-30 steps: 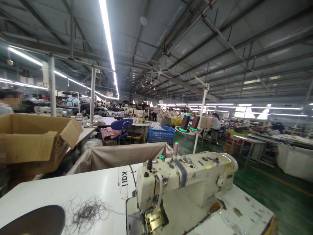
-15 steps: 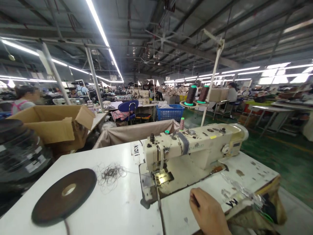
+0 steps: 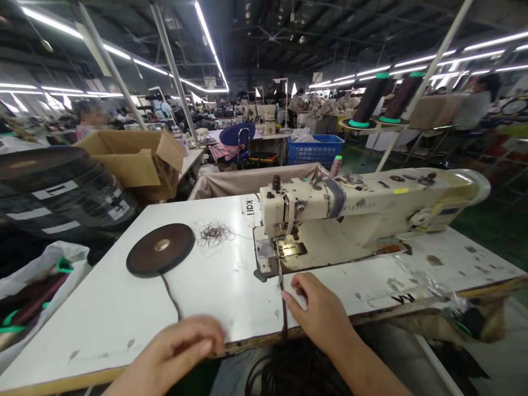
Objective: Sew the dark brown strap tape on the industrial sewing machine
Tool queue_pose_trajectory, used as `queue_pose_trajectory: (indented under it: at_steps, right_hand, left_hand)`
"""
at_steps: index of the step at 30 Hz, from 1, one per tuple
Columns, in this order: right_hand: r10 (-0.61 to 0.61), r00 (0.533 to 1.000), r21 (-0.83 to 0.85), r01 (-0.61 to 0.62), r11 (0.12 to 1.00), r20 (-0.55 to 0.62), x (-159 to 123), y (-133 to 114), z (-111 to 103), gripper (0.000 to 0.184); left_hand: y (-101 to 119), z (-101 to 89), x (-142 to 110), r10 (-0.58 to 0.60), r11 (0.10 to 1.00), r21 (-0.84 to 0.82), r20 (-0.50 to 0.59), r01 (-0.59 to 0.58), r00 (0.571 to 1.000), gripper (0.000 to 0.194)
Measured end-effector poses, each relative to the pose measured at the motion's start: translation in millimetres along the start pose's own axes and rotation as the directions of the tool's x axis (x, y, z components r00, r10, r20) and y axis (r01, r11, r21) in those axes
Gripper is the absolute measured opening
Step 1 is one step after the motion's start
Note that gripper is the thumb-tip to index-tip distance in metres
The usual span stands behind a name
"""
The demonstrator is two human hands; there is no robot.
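My right hand (image 3: 319, 311) is at the table's front edge, fingers loosely curled and thumb apart from the index finger. The thumb tip is beside a narrow dark strip (image 3: 284, 316) that runs from the needle area of the sewing machine (image 3: 358, 206) over the edge; whether they touch I cannot tell. My left hand (image 3: 177, 349), slightly blurred, hovers at the front edge with bent fingers and a gap to the thumb; nothing shows in it. A flat brown roll of strip (image 3: 142, 253) lies on the left, its loose end passing behind my left hand.
A tangle of dark thread (image 3: 214, 234) lies between roll and machine. Two dark thread cones (image 3: 371, 102) stand behind. Left are a black wrapped bundle (image 3: 61, 192), a cardboard box (image 3: 124, 159) and a bag of spools (image 3: 37, 297). Clear plastic (image 3: 429, 283) lies at right. People work farther off.
The view has tilted down and come closer to the machine. My left hand has come into view. My right hand has moved left to beside the strip, its fingers less closed.
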State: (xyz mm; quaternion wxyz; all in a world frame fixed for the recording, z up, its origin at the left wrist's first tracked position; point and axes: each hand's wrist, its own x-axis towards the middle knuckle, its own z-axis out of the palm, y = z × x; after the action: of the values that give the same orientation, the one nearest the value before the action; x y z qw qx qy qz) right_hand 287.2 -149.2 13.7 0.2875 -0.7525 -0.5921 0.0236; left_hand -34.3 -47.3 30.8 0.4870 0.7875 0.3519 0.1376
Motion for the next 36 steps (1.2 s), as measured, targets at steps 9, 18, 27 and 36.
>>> queue_pose_trajectory:
  at_steps: [9, 18, 27, 36]
  right_hand:
    - [0.11, 0.985, -0.14, -0.092, 0.986, 0.13, 6.1, -27.4, 8.3, 0.008]
    - [0.071, 0.989, -0.228, -0.041, 0.973, 0.128, 13.2, -29.5, 5.8, 0.006]
    - [0.238, 0.96, 0.066, -0.25, 0.966, 0.146, 22.5, -23.4, 5.7, 0.012]
    - [0.307, 0.901, 0.184, -0.373, 0.909, 0.308, 21.8, -25.5, 2.4, 0.03]
  left_hand:
    - [12.1, 36.0, 146.9, 0.292, 0.932, 0.304, -0.301, -0.198, 0.908, 0.035]
    - [1.2, 47.6, 193.4, 0.42, 0.777, 0.559, -0.115, -0.291, 0.9, 0.051]
    - [-1.7, 46.0, 177.6, 0.377, 0.585, 0.803, -0.147, -0.112, 0.915, 0.053]
    - [8.5, 44.1, 172.7, 0.307, 0.539, 0.841, -0.145, -0.046, 0.941, 0.056]
